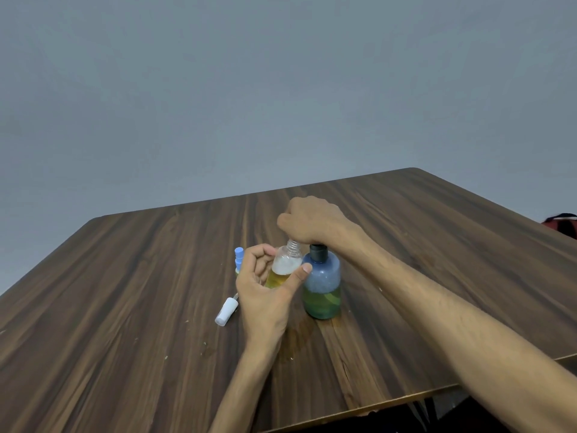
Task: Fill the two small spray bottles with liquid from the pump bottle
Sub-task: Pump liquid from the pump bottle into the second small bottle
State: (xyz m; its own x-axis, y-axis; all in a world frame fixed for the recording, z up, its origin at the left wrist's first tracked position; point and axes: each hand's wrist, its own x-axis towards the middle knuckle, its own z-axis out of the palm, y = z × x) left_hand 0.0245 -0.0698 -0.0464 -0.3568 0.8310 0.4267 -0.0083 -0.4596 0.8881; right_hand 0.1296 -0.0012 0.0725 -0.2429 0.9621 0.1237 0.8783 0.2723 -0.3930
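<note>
The round blue translucent plastic pump bottle [321, 284] with a black collar stood upright on the dark wood-grain table [125, 307], and its lower part held a green-yellow liquid. The right hand [307, 221] was on top of this bottle, over the pump head, with the fingers curled; the head itself was hidden under the hand, so I cannot tell if the fingers gripped it or only pressed on it. Just to the left of the pump bottle, touching it, the left hand [265, 287] held a small clear plastic spray bottle [284, 267] without cap, tilted, between thumb and curled fingers. It had yellow liquid below and foam above. Its threaded neck was under the right hand. Left of the pump bottle, behind the left hand, stood a second small bottle with a blue spray top [239, 259]. A white spray cap [226, 312] lay on the table, nearer to the person.
</note>
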